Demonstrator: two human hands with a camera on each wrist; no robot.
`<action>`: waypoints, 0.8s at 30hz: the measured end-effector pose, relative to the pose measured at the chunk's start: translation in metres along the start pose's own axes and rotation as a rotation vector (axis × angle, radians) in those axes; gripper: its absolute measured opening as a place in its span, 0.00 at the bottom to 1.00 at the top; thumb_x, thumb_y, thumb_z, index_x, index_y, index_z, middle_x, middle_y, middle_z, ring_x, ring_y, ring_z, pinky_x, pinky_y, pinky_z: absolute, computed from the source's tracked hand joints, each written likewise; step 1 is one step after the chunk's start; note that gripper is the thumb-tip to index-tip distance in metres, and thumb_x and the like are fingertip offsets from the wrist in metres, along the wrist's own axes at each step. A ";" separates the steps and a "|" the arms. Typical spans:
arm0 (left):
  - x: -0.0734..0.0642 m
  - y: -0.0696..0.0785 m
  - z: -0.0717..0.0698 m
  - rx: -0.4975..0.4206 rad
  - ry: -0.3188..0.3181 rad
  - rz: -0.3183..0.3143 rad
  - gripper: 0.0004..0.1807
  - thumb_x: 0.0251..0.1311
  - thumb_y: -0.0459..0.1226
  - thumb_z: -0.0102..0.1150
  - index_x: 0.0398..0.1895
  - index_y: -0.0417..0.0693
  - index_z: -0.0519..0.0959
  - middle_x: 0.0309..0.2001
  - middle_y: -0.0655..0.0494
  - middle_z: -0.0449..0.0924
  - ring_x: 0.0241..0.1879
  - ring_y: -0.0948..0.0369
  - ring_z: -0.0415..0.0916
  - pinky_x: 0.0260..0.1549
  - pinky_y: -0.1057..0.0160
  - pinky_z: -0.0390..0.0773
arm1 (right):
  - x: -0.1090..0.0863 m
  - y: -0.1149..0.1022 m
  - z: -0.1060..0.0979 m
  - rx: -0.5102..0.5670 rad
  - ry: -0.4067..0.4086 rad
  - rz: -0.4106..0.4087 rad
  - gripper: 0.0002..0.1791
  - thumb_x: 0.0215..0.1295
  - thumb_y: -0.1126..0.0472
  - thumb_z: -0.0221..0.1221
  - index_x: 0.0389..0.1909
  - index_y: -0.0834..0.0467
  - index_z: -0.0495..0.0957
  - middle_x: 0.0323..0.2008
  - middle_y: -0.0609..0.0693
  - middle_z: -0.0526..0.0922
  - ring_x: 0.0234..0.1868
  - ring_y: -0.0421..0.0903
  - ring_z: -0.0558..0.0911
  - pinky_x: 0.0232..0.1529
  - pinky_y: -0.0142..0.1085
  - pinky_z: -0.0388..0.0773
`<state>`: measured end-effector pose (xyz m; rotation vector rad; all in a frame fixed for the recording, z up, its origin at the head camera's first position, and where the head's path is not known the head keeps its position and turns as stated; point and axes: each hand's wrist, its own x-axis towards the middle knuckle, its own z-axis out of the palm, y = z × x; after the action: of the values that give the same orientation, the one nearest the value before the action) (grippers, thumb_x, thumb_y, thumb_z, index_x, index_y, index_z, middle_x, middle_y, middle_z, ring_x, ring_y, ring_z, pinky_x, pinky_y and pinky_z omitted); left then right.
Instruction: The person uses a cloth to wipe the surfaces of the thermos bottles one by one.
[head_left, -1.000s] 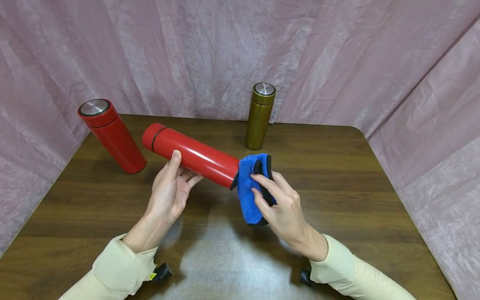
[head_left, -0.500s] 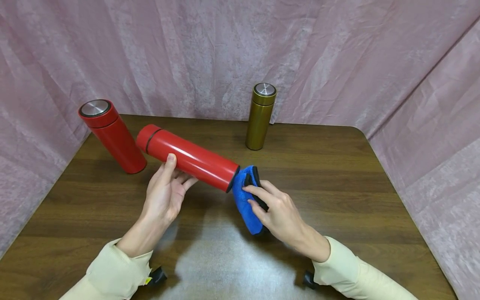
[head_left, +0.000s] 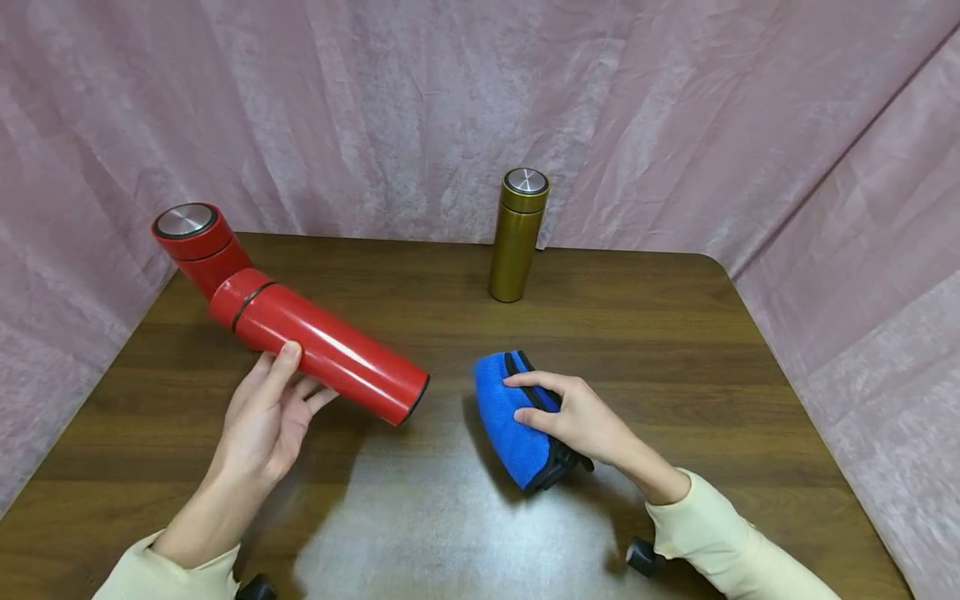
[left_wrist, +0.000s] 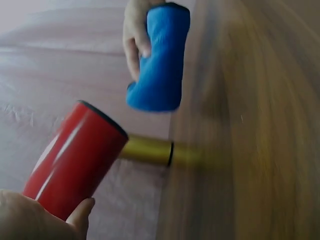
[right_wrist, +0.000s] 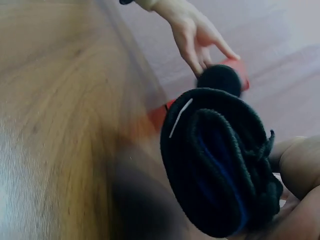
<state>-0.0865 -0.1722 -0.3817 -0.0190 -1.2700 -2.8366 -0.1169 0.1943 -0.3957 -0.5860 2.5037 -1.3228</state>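
My left hand (head_left: 262, 421) grips a red thermos bottle (head_left: 341, 354), thumb on its near side. The bottle is held in the air at a slant, lid end up to the left and dark-rimmed base down to the right. A folded blue cloth with black edging (head_left: 502, 417) is pinched by my right hand (head_left: 581, 417), apart from the bottle's base. In the left wrist view a gap shows between the red bottle (left_wrist: 80, 155) and the cloth (left_wrist: 162, 60). The right wrist view looks onto the black-edged folds of the cloth (right_wrist: 215, 165).
Another red thermos bottle (head_left: 198, 233) stands at the table's left, partly hidden behind the held one. Towards the back stands a gold thermos bottle (head_left: 517, 242). Pink curtains (head_left: 375, 117) hang behind and beside the wooden table (head_left: 675, 333).
My left hand has carried the red bottle left and nearer to me. The cloth, earlier against the bottle's base, is now away from it, moved slightly right with my right hand.
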 end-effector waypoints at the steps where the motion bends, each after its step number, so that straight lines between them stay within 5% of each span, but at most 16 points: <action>1: -0.002 0.004 -0.004 0.023 -0.006 0.014 0.17 0.80 0.34 0.48 0.68 0.46 0.68 0.58 0.53 0.79 0.55 0.56 0.82 0.52 0.55 0.84 | -0.001 0.001 -0.002 0.009 -0.007 0.019 0.23 0.69 0.58 0.68 0.64 0.48 0.81 0.65 0.56 0.78 0.53 0.48 0.81 0.52 0.42 0.81; 6: -0.008 0.020 -0.021 0.093 -0.008 0.091 0.20 0.78 0.27 0.47 0.69 0.43 0.69 0.59 0.51 0.79 0.52 0.55 0.84 0.48 0.56 0.86 | -0.006 0.007 -0.014 0.077 -0.012 0.083 0.25 0.70 0.59 0.68 0.67 0.49 0.79 0.67 0.58 0.76 0.49 0.49 0.83 0.47 0.41 0.84; 12: -0.010 0.038 -0.041 0.073 0.008 0.166 0.21 0.75 0.22 0.46 0.68 0.38 0.70 0.57 0.47 0.81 0.44 0.53 0.87 0.43 0.57 0.87 | -0.012 0.013 -0.029 0.090 0.037 0.121 0.26 0.70 0.60 0.67 0.68 0.51 0.77 0.68 0.61 0.74 0.49 0.51 0.84 0.44 0.40 0.86; 19: -0.010 0.058 -0.064 0.051 0.062 0.192 0.23 0.72 0.19 0.47 0.67 0.39 0.72 0.53 0.46 0.84 0.42 0.53 0.88 0.41 0.56 0.88 | -0.018 0.017 -0.046 0.156 0.077 0.179 0.27 0.72 0.59 0.65 0.71 0.53 0.74 0.70 0.65 0.70 0.47 0.55 0.85 0.44 0.45 0.88; 24: -0.009 0.073 -0.078 0.116 0.121 0.219 0.27 0.70 0.17 0.50 0.69 0.41 0.71 0.54 0.48 0.84 0.41 0.56 0.87 0.38 0.60 0.88 | -0.021 0.020 -0.056 0.203 0.104 0.217 0.28 0.73 0.58 0.64 0.73 0.52 0.73 0.71 0.67 0.67 0.50 0.59 0.85 0.45 0.49 0.88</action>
<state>-0.0748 -0.2783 -0.3794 0.0156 -1.3158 -2.5375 -0.1247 0.2552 -0.3806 -0.2001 2.3888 -1.5303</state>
